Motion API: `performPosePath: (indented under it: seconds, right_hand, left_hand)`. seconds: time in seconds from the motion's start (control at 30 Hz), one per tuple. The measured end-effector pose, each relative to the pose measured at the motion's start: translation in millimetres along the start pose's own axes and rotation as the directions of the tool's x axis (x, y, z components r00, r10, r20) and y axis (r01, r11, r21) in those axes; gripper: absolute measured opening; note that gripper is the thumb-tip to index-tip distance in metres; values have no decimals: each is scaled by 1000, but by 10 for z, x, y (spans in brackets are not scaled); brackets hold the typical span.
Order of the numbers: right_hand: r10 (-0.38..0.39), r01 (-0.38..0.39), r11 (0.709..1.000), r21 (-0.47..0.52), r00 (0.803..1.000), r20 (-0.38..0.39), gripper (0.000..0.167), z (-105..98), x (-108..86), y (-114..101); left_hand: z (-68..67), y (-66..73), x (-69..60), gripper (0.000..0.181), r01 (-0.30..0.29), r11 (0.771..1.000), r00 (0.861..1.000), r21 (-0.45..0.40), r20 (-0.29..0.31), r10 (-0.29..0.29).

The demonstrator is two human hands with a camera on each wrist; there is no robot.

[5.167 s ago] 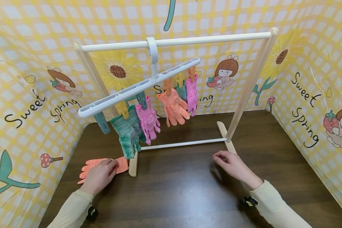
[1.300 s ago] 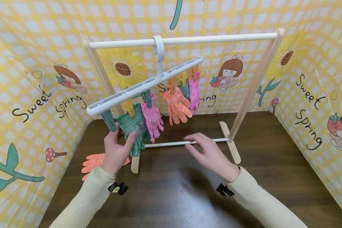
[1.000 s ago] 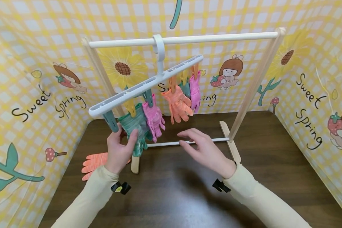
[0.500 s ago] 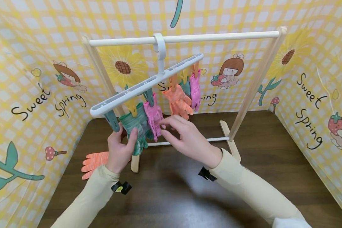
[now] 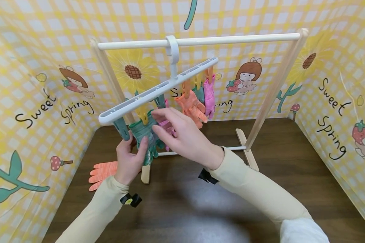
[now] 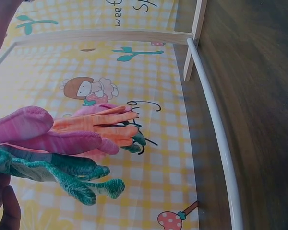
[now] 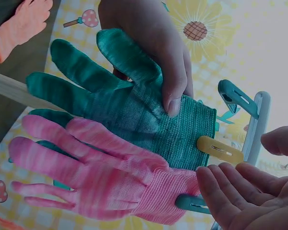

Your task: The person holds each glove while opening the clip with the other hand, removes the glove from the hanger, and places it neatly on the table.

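A green knit glove hangs from a yellow clothespin on the grey clip hanger. My left hand pinches this glove, thumb across its front and fingers behind. Close by, my right hand is raised in front of a pink glove, which a teal clothespin holds. Its fingertips are near the cuffs and the yellow clothespin, thumb spread apart; whether they touch, I cannot tell. At the hanger's near end another teal clothespin carries nothing.
Farther along the hanger hang an orange glove, a partly hidden green one and a pink one. A loose orange glove lies on the dark table. The rack's white top rail bears the hanger.
My left hand has left the orange glove on the table and now pinches the hanging green glove. My right hand has moved left and up, from the table to the green and pink cuffs.
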State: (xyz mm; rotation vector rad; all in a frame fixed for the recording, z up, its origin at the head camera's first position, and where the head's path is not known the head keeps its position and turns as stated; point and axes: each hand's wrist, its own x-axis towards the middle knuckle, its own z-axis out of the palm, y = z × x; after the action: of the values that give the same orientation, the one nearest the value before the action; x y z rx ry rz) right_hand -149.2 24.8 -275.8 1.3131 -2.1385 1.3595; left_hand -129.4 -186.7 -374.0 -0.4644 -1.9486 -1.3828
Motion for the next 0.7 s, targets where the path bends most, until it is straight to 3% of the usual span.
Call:
performPosePath:
  seconds: [0.2,0.5,0.7]
  right_hand:
    - [28,-28,999,24,1000,-10,38,44,126,13]
    - [46,-46,999,-20,999,1,37,78,205,47]
    - [49,-49,998,-35,999,7,34,81,243,54]
  left_hand:
    - [-1,3,7,27,-3,1000,1000,5,10,3]
    - [-14,51,-8,25,33,999,999,-35,3,-33]
    - [-23,78,-27,23,9,998,1000,-56,-6,-10]
